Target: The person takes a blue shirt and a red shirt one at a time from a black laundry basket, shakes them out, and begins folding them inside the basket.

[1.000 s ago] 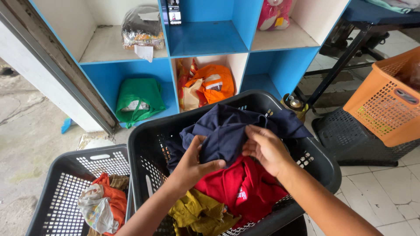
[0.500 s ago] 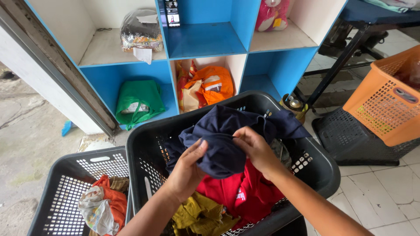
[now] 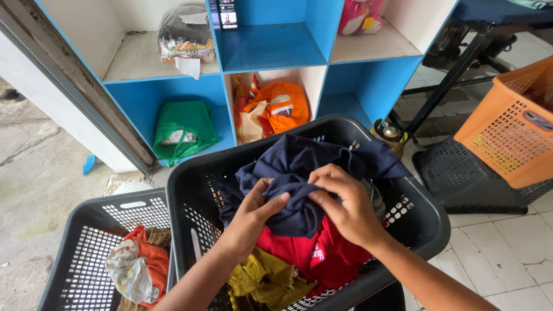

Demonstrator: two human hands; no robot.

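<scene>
A navy blue garment [image 3: 311, 167] is bunched up above a black laundry basket [image 3: 423, 222]. My left hand [image 3: 253, 213] grips its lower left folds. My right hand [image 3: 343, 204] pinches the cloth from the right, fingers curled into it. Beneath the navy garment lie a red garment [image 3: 305, 253] and an olive-yellow one [image 3: 262, 282] inside the same basket.
A second black basket [image 3: 86, 259] at lower left holds orange and pale clothes. Behind stands a blue and white cubby shelf [image 3: 271, 52] with a green bag [image 3: 184, 129] and an orange bag [image 3: 282, 109]. An orange basket [image 3: 507, 126] sits on a black crate at right.
Both hands have lifted and gathered the navy garment higher and closer together, bunching it over the red garment.
</scene>
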